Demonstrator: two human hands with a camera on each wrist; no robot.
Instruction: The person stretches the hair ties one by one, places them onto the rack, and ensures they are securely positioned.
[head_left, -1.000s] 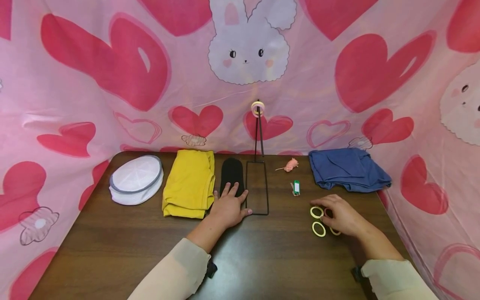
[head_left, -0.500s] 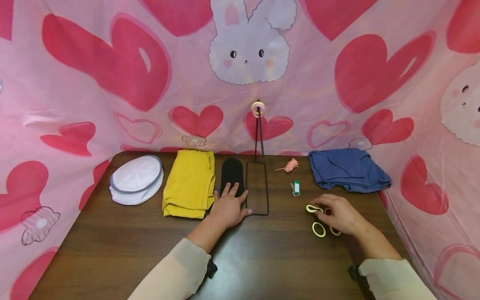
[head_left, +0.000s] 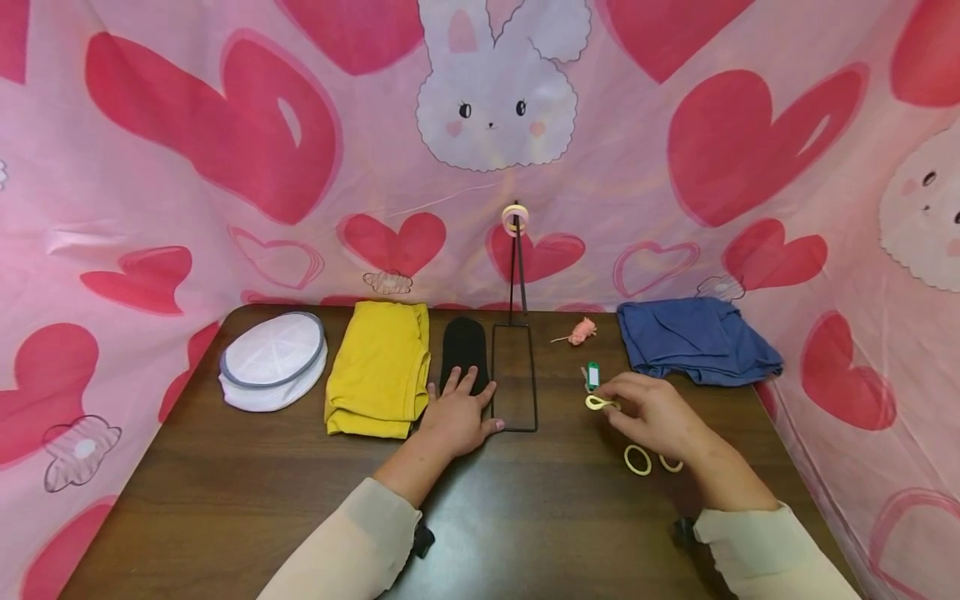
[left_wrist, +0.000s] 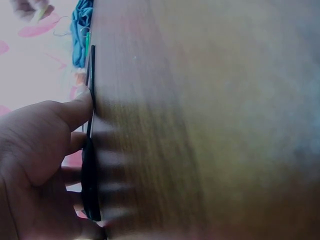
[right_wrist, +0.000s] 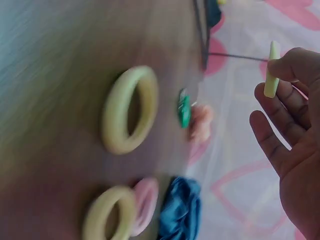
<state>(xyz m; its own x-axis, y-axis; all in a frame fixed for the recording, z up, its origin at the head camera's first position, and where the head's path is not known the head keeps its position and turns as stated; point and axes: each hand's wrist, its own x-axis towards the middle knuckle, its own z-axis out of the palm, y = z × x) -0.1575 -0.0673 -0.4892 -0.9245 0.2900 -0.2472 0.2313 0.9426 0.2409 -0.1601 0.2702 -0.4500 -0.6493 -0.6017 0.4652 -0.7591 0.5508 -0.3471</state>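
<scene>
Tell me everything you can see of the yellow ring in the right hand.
The yellow ring is a small, pale yellow hoop with a smooth, matte look. The right hand pinches it between thumb and fingertips, lifted off the wooden table. In the head view it sits just below the green tag; in the right wrist view it shows edge-on. Two more yellow rings lie on the table beneath the hand.
</scene>
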